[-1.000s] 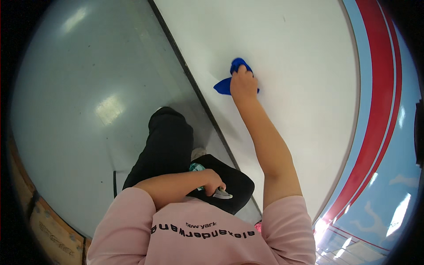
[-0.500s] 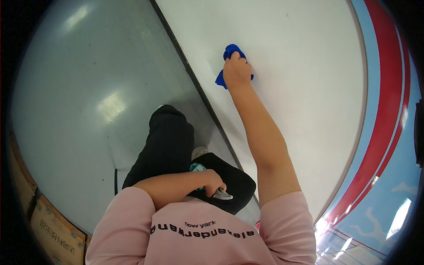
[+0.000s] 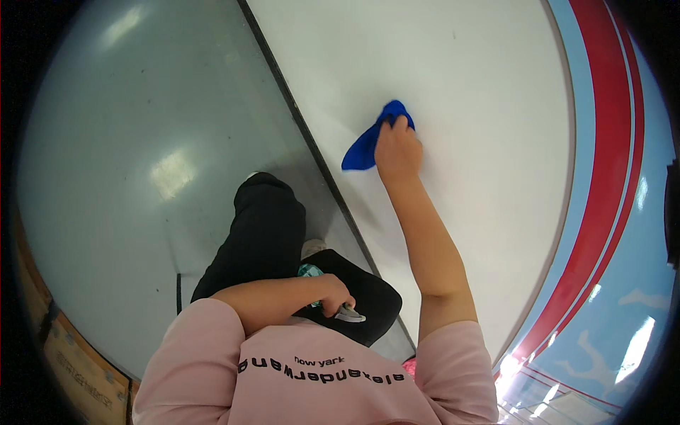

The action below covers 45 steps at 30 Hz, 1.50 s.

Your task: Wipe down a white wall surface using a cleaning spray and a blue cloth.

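1 blue cloth (image 3: 370, 139) lies pressed flat on the white board (image 3: 482, 106), under the right hand (image 3: 398, 149), whose fingers are clamped on its upper end. Well below the cloth, the left hand (image 3: 333, 294) has its fingers closed around 1 spray bottle (image 3: 345, 312) against 2 black trouser legs (image 3: 262, 234).

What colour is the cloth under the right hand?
Bright blue cloth, seen in the head view, under the right hand.
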Each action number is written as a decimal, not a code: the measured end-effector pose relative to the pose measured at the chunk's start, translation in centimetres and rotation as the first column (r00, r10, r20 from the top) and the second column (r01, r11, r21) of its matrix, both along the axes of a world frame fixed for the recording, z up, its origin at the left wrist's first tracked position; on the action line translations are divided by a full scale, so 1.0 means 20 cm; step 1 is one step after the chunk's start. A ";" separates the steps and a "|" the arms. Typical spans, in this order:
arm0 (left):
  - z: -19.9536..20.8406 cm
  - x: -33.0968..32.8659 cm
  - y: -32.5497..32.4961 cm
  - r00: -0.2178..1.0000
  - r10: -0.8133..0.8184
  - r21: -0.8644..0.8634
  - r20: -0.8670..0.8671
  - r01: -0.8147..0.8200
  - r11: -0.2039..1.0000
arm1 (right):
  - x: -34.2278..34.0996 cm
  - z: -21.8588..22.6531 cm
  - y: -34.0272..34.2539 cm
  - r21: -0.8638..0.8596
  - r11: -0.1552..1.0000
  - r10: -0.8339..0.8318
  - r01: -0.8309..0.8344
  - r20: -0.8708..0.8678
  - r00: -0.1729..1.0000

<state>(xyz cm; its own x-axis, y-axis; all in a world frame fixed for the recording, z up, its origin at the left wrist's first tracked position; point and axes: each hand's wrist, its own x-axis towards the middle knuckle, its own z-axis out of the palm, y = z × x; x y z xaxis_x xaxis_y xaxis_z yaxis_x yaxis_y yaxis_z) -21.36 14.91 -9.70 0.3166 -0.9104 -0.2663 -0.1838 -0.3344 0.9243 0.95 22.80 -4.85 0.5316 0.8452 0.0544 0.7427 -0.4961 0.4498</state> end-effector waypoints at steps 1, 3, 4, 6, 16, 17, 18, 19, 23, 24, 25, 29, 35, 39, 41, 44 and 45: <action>0.00 0.00 0.00 1.000 -0.006 0.002 0.005 0.006 1.000 | 0.02 -0.03 0.05 0.033 0.999 0.024 -0.024 -0.001 1.000; -0.01 0.00 -0.02 1.000 0.013 0.003 0.015 -0.013 1.000 | 0.05 -0.10 0.15 -0.006 1.000 -0.020 0.020 -0.063 0.998; 0.00 0.00 -0.01 1.000 0.009 0.006 0.018 -0.010 1.000 | 0.06 -0.12 0.19 -0.002 1.000 -0.018 0.017 -0.088 0.996; 0.02 0.01 0.02 0.999 0.041 0.049 0.014 -0.042 0.998 | 0.06 -0.13 0.26 -0.027 0.998 -0.054 0.050 -0.151 0.987; 0.06 -0.06 0.08 0.966 0.233 0.040 0.111 -0.239 0.970 | -0.30 0.07 -0.38 0.190 0.708 -0.017 0.680 -0.958 0.286; 0.02 -0.09 0.07 0.960 0.256 0.044 0.116 -0.262 0.964 | -0.39 0.13 -0.46 0.059 0.522 0.126 0.851 -0.992 -0.008; 0.03 -0.08 0.08 0.963 0.238 0.045 0.126 -0.245 0.968 | -0.45 0.17 -0.55 0.069 0.506 0.130 0.860 -0.992 0.004; 0.05 -0.09 0.10 0.962 0.244 0.047 0.121 -0.251 0.967 | -0.50 0.19 -0.63 0.018 0.338 0.350 0.941 -0.931 -0.107; -0.02 -0.11 0.12 0.941 0.332 -0.014 0.062 -0.332 0.943 | -0.70 0.29 -0.84 -0.096 0.053 0.586 0.994 -0.803 -0.109; -0.05 -0.08 0.18 0.913 0.401 -0.100 0.077 -0.393 0.914 | -0.69 0.30 -0.85 -0.066 0.046 0.553 0.997 -0.830 -0.080; -0.05 -0.07 0.21 0.881 0.473 -0.145 -0.006 -0.469 0.871 | -0.70 0.29 -0.90 0.023 0.100 0.388 0.995 -0.922 -0.017; 0.01 -0.11 0.30 0.828 0.554 -0.144 0.087 -0.540 0.830 | -0.83 0.30 -1.06 -0.031 0.087 0.604 0.996 -0.793 -0.078; 0.09 -0.25 0.39 0.640 0.753 -0.272 -0.155 -0.760 0.590 | -0.99 0.32 -1.19 -0.064 -0.012 0.798 0.998 -0.602 -0.029; 0.18 -0.36 0.35 0.566 0.793 -0.329 -0.227 -0.811 0.485 | -1.04 0.25 -1.26 0.086 0.132 0.409 0.988 -0.912 0.024; 0.21 -0.42 0.35 0.569 0.800 -0.291 -0.192 -0.811 0.507 | -1.11 0.21 -1.26 0.394 0.750 -0.359 0.531 -0.431 0.828; 0.25 -0.49 0.35 0.570 0.809 -0.281 -0.146 -0.807 0.519 | -1.10 0.24 -1.23 0.235 0.651 -0.268 0.722 -0.819 0.508; 0.26 -0.51 0.35 0.569 0.810 -0.276 -0.140 -0.808 0.520 | -1.10 0.23 -1.22 0.239 0.650 -0.261 0.722 -0.822 0.507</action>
